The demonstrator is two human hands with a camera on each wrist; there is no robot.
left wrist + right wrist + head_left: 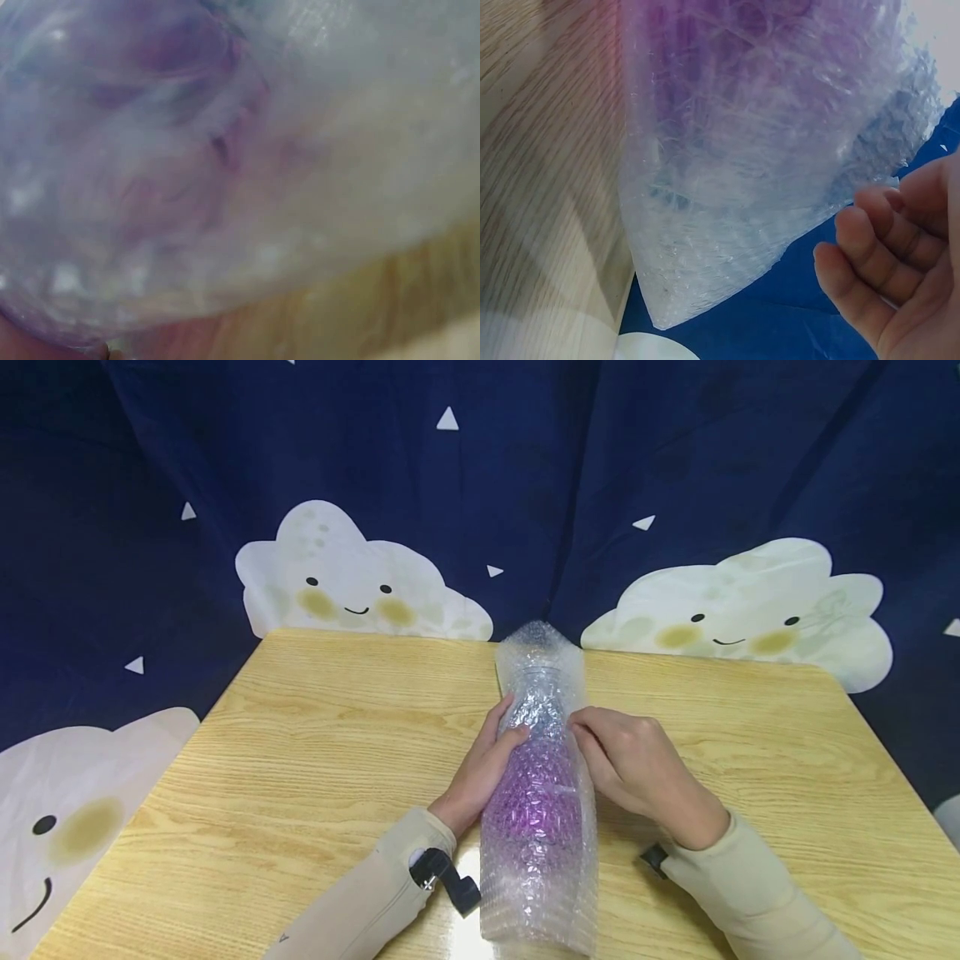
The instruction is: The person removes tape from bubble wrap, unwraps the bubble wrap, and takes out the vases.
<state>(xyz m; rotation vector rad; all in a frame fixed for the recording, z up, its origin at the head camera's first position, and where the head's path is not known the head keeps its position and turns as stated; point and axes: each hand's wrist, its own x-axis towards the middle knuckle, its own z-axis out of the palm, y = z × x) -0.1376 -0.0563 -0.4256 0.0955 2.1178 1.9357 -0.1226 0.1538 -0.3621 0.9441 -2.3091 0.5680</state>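
A long bundle in clear bubble wrap (pixel 540 793) stands out in the middle of the head view, with something purple and silvery-blue showing through the layers. My left hand (pixel 483 760) grips its left side, thumb over the front and the other fingers partly hidden behind. At the right edge, my right hand (pixel 626 760) pinches the wrap between thumb and forefinger. The right wrist view shows its other fingers (pixel 855 229) curled beside the wrap's slanting edge. Blurred bubble wrap (pixel 187 187) fills most of the left wrist view.
Under the bundle is a light wooden table (pixel 337 735). A dark blue cloth (pixel 510 468) printed with white clouds (pixel 360 577) and small triangles hangs behind it. Black camera mounts (pixel 450 881) sit on both beige sleeves.
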